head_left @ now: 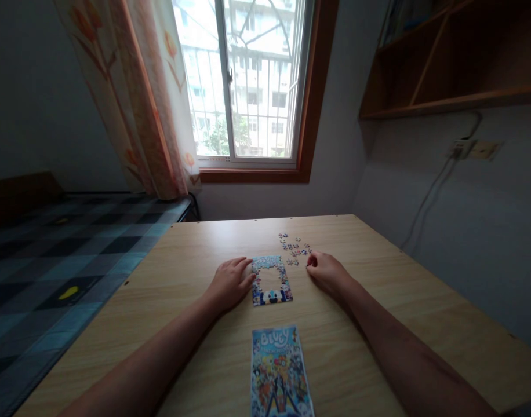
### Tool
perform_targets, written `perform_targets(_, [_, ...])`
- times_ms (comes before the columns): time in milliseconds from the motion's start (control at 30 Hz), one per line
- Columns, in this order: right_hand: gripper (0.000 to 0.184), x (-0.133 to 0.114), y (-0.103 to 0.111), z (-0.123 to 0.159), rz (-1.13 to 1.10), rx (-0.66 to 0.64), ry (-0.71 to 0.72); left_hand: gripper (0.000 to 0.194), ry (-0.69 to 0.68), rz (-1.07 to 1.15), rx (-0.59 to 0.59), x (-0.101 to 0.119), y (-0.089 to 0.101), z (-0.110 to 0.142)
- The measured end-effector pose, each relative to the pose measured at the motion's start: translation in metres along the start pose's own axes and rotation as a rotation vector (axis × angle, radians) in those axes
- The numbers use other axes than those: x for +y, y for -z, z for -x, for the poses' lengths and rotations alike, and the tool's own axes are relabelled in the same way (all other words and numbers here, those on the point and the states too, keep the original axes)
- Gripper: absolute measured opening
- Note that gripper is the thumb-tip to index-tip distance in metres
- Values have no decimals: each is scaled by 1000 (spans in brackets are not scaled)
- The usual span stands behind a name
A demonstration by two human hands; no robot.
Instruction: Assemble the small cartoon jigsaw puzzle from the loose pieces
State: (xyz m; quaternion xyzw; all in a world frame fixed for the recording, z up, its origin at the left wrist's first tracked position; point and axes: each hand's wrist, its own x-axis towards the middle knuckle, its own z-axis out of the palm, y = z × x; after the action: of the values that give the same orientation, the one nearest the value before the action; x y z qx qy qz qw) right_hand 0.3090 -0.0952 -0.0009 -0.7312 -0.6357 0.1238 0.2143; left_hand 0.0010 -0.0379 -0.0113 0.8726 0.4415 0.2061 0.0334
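A small, partly built jigsaw puzzle [272, 280] lies on the wooden table [378, 324], its border filled and its middle bare. My left hand [231, 282] rests flat beside the puzzle's left edge, fingers stretched out and touching it. My right hand [327, 271] sits to the right of the puzzle, fingers curled in a pinch at the edge of several loose puzzle pieces [295, 246]. Whether a piece is in the pinch is too small to tell.
A colourful picture card [280, 370] with the puzzle's design lies nearer me. A bed with a checked cover [65, 255] stands on the left. Behind the table are a window [248, 81] and curtain [139, 98]; a wooden shelf [448, 58] and a wall socket [469, 149] are on the right.
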Motion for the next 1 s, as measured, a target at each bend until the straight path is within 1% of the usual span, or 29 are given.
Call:
perform_targets(100, [12,4,-2,-3,-61,8,43,42,-25,40,54,0,0,0])
perform_targets(167, [14,3,-2,-4,-117,41,81,37,-71,68,125,2,1,1])
perform_targets(267, [17,-5,-5,-2,-257,97,184,28,-200,97,241,8,6,2])
perform_targets(367, [18,-22,-10,4,-491,105,287,20,-347,99,298,16,11,3])
perform_targets(467, [21,-42,-18,12,-721,36,329,18,-438,91,317,24,17,4])
perform_targets(600, [24,-57,-29,22,-866,-69,358,19,-496,92,340,30,21,6])
perform_targets(700, [29,-60,-33,25,-945,-107,333,18,-514,99,332,31,22,7])
perform_targets(833, [31,-60,-33,25,-1019,-145,305,17,-534,111,289,34,22,8])
perform_targets(1000, [31,-60,-32,26,-1042,-163,288,18,-562,93,260,36,23,8])
